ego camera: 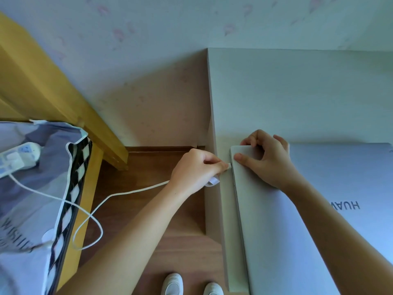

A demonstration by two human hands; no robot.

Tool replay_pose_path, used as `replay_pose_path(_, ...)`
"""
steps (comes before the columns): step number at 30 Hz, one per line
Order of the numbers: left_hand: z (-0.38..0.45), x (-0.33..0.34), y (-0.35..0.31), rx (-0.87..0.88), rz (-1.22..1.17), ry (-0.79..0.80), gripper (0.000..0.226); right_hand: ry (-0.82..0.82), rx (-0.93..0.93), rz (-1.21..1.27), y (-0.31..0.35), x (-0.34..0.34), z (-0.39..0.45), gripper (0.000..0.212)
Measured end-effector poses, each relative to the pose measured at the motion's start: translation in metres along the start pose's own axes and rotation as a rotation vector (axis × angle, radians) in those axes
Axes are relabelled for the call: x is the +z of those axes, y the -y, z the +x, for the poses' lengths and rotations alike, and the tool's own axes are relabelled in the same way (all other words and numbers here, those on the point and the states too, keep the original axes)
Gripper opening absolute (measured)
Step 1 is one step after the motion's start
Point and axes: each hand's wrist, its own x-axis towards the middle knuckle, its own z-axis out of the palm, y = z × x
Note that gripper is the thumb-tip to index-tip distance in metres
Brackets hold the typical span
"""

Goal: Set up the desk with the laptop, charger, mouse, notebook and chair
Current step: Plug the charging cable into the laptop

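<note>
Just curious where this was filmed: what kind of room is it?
Probably a bedroom at home: a wooden bed frame with bedding stands beside a white desk, and the wall has floral wallpaper.

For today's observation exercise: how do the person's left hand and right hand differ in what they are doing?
The left hand pinches the white charger plug at the closed silver laptop's side edge; the right hand presses on its lid. The left hand hangs off the white desk; the right hand rests above it. Both work at the laptop's far left corner.

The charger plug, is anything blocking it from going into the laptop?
Nothing visible blocks it. The left hand pinches the charger plug right at the closed laptop side edge, and the right hand presses on the lid above, clear of the plug.
</note>
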Motion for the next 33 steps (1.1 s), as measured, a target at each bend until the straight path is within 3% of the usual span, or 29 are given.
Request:
replay_pose_path(20,0.002,0.015,-0.009,0.028,0.204,-0.220,0.014,-0.039,0.002,-0.014,0.010,0.002,0.000,0.046)
replay_pose_path(27,-0.002,0.013,-0.005,0.319,0.447,-0.360,0.013,-0.116,-0.015,-0.008,0.008,0.006,-0.002,0.033)
replay_pose_path(33,0.003,0.007,0.005,0.527,0.568,-0.331,0.020,-0.125,-0.035,-0.083,0.011,0.007,-0.012,0.010)
